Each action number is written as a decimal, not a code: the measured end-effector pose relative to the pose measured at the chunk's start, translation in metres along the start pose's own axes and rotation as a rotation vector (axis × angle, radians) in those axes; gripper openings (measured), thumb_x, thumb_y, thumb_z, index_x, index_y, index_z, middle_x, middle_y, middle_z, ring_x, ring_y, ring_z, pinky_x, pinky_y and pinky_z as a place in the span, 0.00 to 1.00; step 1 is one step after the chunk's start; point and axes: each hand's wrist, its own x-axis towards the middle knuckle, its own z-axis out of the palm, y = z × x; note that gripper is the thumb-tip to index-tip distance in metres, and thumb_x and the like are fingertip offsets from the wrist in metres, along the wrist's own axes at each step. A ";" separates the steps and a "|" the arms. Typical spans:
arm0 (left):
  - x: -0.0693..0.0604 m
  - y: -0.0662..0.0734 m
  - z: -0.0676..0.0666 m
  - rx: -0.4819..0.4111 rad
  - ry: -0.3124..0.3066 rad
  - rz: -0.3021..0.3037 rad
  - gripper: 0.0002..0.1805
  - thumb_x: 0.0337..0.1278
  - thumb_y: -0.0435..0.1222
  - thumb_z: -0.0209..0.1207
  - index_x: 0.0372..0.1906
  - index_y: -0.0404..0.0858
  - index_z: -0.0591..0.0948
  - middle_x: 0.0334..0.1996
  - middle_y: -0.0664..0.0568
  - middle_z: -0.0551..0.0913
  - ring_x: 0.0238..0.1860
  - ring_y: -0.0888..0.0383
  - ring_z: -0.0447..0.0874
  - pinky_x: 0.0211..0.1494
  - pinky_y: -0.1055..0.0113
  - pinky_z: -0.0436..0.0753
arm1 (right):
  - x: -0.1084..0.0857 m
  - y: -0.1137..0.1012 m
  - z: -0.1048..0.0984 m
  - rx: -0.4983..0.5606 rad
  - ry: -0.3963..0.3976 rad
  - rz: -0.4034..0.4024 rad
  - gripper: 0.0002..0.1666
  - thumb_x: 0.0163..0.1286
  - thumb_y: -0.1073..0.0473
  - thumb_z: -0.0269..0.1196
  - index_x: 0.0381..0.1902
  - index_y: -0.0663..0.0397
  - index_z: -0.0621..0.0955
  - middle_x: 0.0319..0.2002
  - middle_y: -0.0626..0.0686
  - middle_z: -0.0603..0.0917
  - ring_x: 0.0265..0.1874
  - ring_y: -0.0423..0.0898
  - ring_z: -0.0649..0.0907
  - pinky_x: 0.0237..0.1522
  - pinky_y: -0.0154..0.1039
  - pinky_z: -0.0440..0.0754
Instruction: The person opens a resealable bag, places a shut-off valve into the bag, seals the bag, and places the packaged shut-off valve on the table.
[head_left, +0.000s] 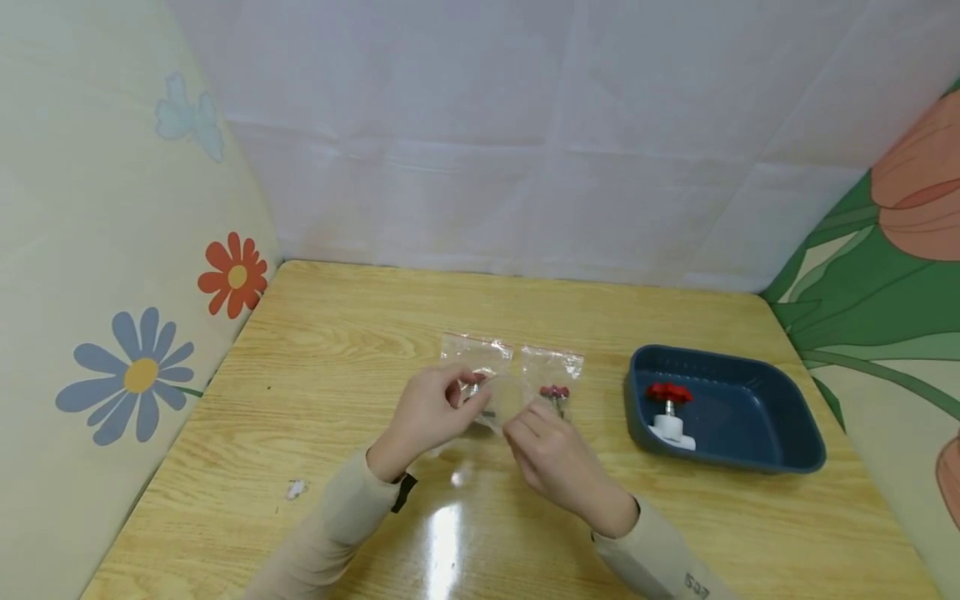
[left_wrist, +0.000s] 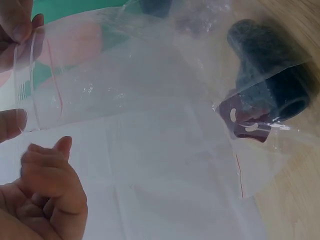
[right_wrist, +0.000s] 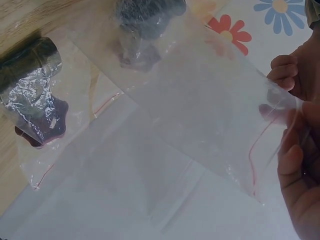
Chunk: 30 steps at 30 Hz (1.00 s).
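Note:
A clear zip bag (left_wrist: 135,75) with a red line near its mouth is stretched between my two hands. My left hand (head_left: 431,406) pinches one part of the mouth edge with thumb and finger. At another part of that edge, my right hand (head_left: 553,454) grips the plastic, its fingers curled. Beyond the hands, two more clear zip bags lie side by side: a left bag (head_left: 480,352) partly hidden by my left hand, and a right bag (head_left: 551,361). Each has a dark fitting with a dark red handle (right_wrist: 52,120) in it.
To the right stands a dark blue tray (head_left: 750,462) with a white valve (head_left: 670,427) that has a red handle (head_left: 669,392). A small pale scrap or mark (head_left: 297,489) shows on the wooden table (head_left: 337,317) at left. Cloth backdrops enclose the back and sides.

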 end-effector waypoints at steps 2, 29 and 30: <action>-0.002 0.001 -0.001 -0.017 -0.015 -0.047 0.11 0.50 0.40 0.61 0.32 0.35 0.81 0.09 0.60 0.66 0.10 0.67 0.60 0.12 0.75 0.61 | 0.000 0.000 0.000 -0.002 0.004 0.005 0.05 0.49 0.70 0.59 0.26 0.58 0.77 0.27 0.50 0.79 0.29 0.44 0.74 0.30 0.32 0.75; -0.001 -0.003 0.017 0.030 0.198 0.163 0.09 0.36 0.24 0.58 0.13 0.37 0.74 0.09 0.57 0.73 0.12 0.70 0.63 0.15 0.81 0.65 | -0.002 0.016 -0.014 0.093 0.131 0.046 0.18 0.71 0.56 0.47 0.29 0.62 0.78 0.31 0.55 0.79 0.35 0.50 0.78 0.44 0.44 0.77; -0.001 -0.002 0.017 0.028 0.193 0.159 0.08 0.36 0.24 0.58 0.13 0.37 0.74 0.10 0.57 0.73 0.12 0.70 0.63 0.15 0.81 0.66 | -0.003 0.019 -0.016 0.093 0.141 0.063 0.19 0.71 0.55 0.47 0.30 0.62 0.78 0.31 0.55 0.80 0.35 0.50 0.79 0.42 0.43 0.77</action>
